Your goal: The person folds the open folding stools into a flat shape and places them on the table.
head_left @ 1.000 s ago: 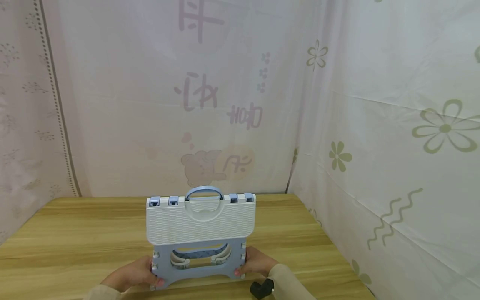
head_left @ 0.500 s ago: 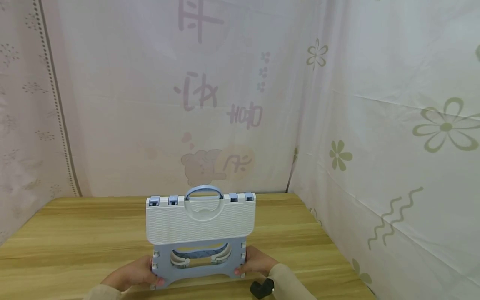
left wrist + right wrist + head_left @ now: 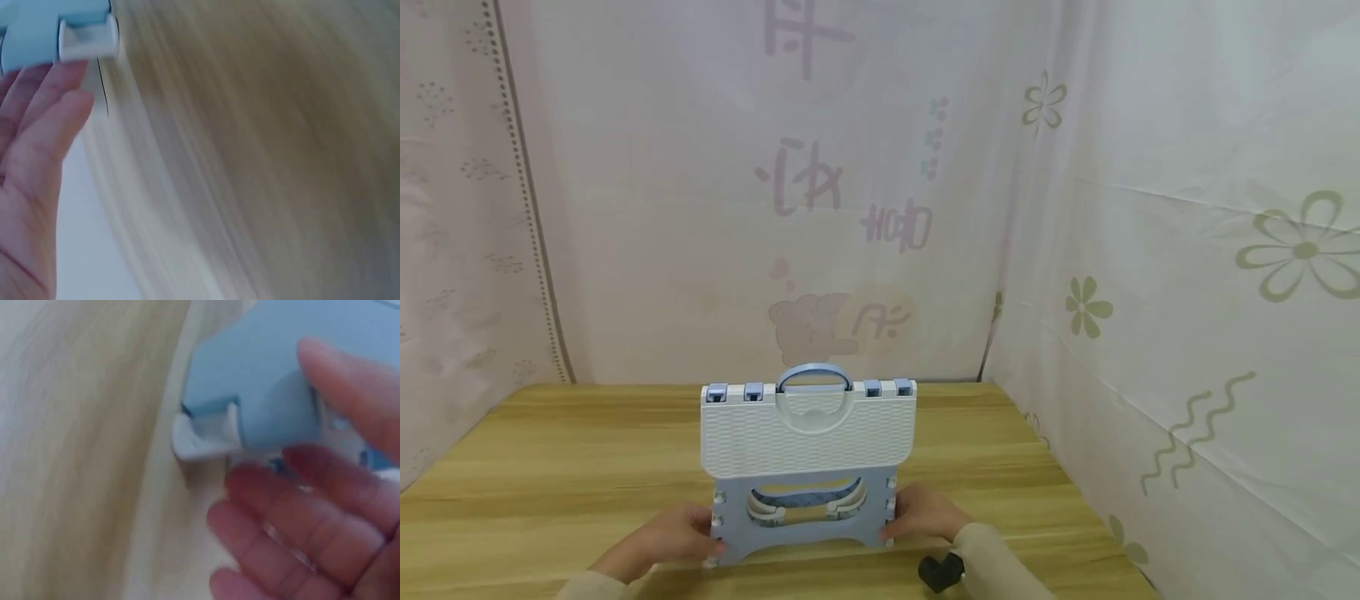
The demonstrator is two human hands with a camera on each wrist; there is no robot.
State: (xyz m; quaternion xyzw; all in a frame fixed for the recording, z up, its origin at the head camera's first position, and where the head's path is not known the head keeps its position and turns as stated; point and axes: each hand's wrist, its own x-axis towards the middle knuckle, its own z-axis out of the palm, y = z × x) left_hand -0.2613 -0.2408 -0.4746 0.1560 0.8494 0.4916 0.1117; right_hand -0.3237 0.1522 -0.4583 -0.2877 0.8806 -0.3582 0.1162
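Observation:
A folding step stool (image 3: 805, 450) stands on the wooden table in the head view, with white textured panels, pale blue leg panels and a blue carry handle (image 3: 815, 368) on top. My left hand (image 3: 673, 537) is at its lower left edge; in the left wrist view the fingertips touch or nearly touch the blue leg (image 3: 31, 31), thumb off it. At the lower right edge is my right hand (image 3: 928, 512). Its thumb lies over the blue panel (image 3: 250, 369) in the right wrist view, the other fingers loosely spread. Whether those fingers touch the stool, I cannot tell.
The wooden table (image 3: 587, 450) extends to both sides and behind the stool. A patterned curtain (image 3: 662, 208) hangs at the back and along both sides. A small black object (image 3: 942, 572) sits by the right sleeve (image 3: 1000, 562).
Both thumbs have slid outward toward the stool's side edges, and the hold looks looser. The stool keeps its place on the table; the head view has shifted slightly.

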